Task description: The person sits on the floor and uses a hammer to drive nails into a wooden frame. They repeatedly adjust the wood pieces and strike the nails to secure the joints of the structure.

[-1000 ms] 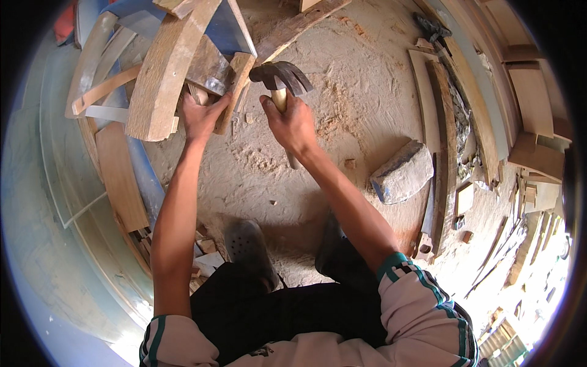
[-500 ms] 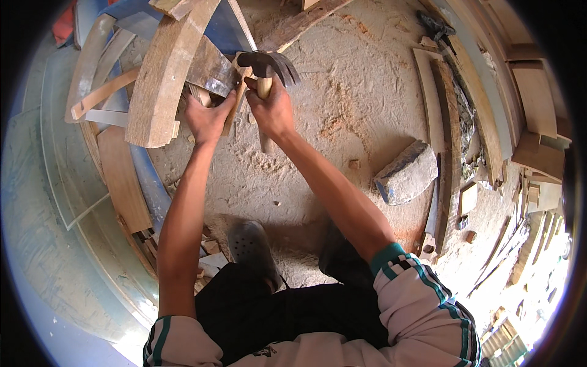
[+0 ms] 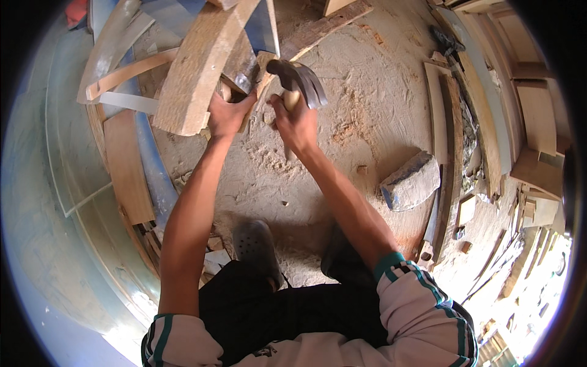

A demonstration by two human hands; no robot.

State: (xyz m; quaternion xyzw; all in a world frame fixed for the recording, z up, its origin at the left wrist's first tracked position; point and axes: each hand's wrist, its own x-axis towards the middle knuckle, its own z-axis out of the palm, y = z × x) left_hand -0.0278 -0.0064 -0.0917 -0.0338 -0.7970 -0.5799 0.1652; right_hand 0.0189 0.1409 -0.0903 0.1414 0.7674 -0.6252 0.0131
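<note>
— Where's the hammer (image 3: 298, 81)?

— Raised above the sandy floor (image 3: 367, 122), its dark metal head just right of the curved wooden beam (image 3: 199, 67). The right hand (image 3: 295, 122) is closed tight round its pale wooden handle, the handle's lower end poking out below the fist.

— And the other hand?

— The left hand (image 3: 227, 115) is curled against the beam's lower end, fingers wrapped on a small wooden piece (image 3: 257, 82) there; how firmly it grips I cannot tell.

— Anything around them?

— Grey clogs (image 3: 257, 244) below, a rough stone block (image 3: 409, 182) to the right, and planks (image 3: 446, 122) stacked along the right edge. No packages or labels are legible.
</note>
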